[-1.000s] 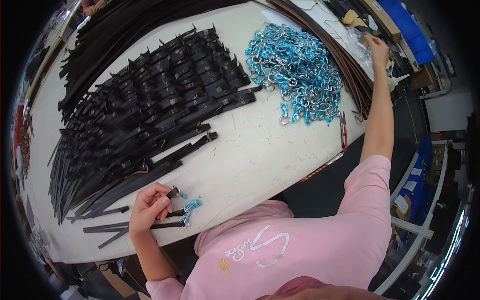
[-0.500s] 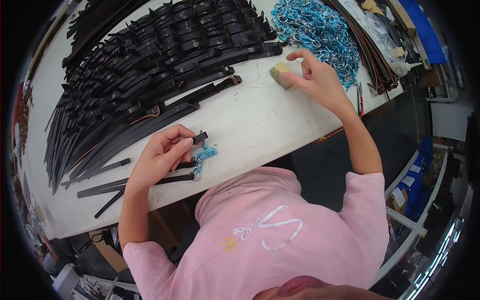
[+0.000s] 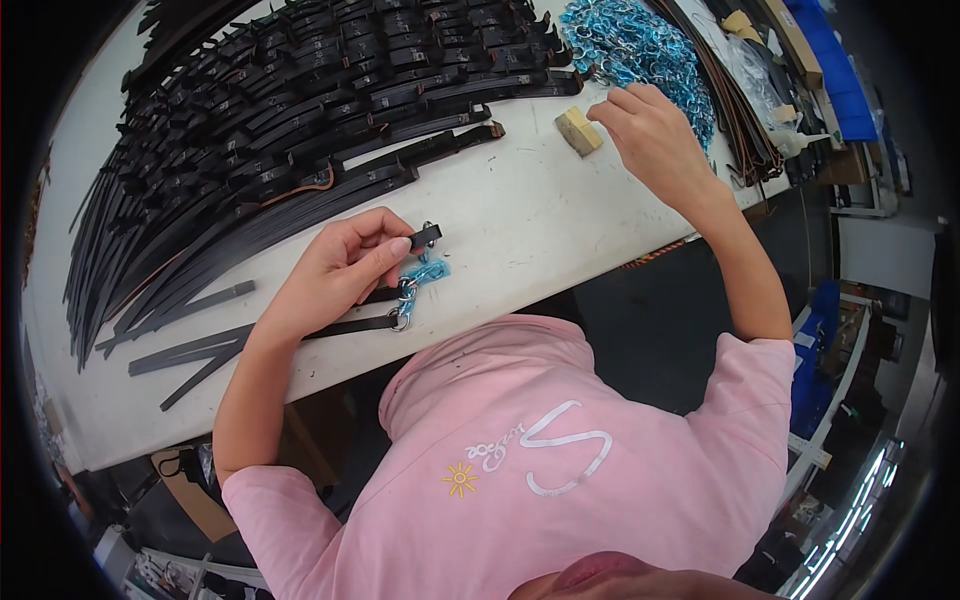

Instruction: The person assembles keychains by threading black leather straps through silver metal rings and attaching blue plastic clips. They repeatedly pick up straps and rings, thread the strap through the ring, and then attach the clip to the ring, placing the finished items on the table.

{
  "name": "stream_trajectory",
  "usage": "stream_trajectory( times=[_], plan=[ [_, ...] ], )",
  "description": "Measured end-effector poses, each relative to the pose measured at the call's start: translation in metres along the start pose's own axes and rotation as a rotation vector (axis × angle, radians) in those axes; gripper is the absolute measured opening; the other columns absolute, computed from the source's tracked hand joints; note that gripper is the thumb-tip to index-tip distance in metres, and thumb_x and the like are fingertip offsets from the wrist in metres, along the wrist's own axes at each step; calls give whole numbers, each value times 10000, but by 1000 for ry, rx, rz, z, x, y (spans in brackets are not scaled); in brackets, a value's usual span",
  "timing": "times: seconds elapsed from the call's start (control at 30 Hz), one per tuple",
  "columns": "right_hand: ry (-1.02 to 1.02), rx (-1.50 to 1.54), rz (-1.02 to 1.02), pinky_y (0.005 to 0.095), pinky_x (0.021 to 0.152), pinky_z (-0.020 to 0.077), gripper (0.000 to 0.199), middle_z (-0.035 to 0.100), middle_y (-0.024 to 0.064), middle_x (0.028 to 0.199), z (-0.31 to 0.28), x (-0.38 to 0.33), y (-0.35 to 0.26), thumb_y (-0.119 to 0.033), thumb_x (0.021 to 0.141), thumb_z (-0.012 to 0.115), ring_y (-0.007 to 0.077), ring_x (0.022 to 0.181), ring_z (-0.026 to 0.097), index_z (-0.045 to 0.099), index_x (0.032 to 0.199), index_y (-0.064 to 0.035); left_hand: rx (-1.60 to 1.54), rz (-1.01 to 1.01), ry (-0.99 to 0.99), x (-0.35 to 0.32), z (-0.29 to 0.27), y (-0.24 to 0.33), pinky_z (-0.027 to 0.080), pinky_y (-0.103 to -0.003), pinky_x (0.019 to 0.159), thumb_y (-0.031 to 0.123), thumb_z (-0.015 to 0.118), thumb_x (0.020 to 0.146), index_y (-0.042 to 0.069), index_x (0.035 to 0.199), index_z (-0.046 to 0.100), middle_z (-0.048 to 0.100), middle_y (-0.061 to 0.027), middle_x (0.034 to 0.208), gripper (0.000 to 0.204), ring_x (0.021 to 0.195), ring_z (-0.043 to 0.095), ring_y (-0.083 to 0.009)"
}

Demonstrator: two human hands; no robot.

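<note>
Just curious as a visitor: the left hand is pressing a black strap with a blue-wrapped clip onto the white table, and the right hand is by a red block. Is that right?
Nearly. In the head view the block beside the right hand is tan, not red. The left hand does hold the black strap with its blue-wrapped clip on the white table.

Black straps [image 3: 300,150], blue clips [image 3: 640,45], white table [image 3: 530,220]

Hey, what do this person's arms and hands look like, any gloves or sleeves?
Both hands, the left hand and the right hand, are bare: no gloves. The forearms are uncovered too. Short pink sleeves of a T-shirt end above the elbows.
</note>
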State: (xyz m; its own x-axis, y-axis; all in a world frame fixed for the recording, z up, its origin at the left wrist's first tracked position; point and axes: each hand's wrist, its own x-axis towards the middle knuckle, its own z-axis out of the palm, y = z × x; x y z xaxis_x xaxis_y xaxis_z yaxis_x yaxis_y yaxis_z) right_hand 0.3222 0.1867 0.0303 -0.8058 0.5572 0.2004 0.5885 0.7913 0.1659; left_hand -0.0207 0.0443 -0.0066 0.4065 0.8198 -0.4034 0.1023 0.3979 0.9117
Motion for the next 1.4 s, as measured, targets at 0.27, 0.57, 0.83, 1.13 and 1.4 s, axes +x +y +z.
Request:
stream_trajectory(
  times=[0.27, 0.57, 0.83, 1.13, 1.4],
  plan=[
    [-33, -17, -75, 363, 821, 493, 191, 619, 75, 871, 12, 4, -3, 41, 771, 640, 261, 877, 592, 674, 955, 1, 14, 52, -7, 2, -2, -5, 282, -173, 475, 235, 578, 1026, 24, 1073, 630, 552, 46, 706, 222, 527, 367, 7],
    [198, 466, 184, 329, 961, 486, 296, 689, 113, 1208, -46, 10, -36, -22, 961, 585, 231, 1095, 662, 650, 1250, -22, 27, 103, -43, -1, -3, -3, 306, -167, 490, 205, 549, 1026, 33, 1101, 639, 575, 39, 730, 209, 560, 403, 3],
    [-113, 1435, 292, 321, 924, 493, 293, 703, 127, 1100, 8, 15, -141, -181, 1017, 539, 230, 1048, 670, 606, 1224, 16, 12, 84, -58, -15, 14, 12, 323, -165, 497, 148, 492, 1030, 30, 1204, 643, 620, 22, 795, 259, 567, 435, -10],
    [-197, 1410, 191, 298, 816, 500, 217, 666, 74, 902, 11, 20, -136, -200, 989, 609, 148, 866, 627, 622, 1019, 15, 11, -2, -72, -5, 22, 10, 293, -188, 457, 286, 590, 1019, 42, 975, 676, 574, 26, 694, 263, 488, 398, -12],
    [-442, 1809, 176, 255, 776, 479, 236, 586, -21, 847, 20, 29, -126, -263, 1042, 554, 82, 799, 570, 600, 999, -36, 38, 67, 23, -12, 21, 22, 292, -187, 457, 283, 585, 1021, 39, 969, 693, 586, 26, 687, 272, 505, 419, -13]
  ],
)
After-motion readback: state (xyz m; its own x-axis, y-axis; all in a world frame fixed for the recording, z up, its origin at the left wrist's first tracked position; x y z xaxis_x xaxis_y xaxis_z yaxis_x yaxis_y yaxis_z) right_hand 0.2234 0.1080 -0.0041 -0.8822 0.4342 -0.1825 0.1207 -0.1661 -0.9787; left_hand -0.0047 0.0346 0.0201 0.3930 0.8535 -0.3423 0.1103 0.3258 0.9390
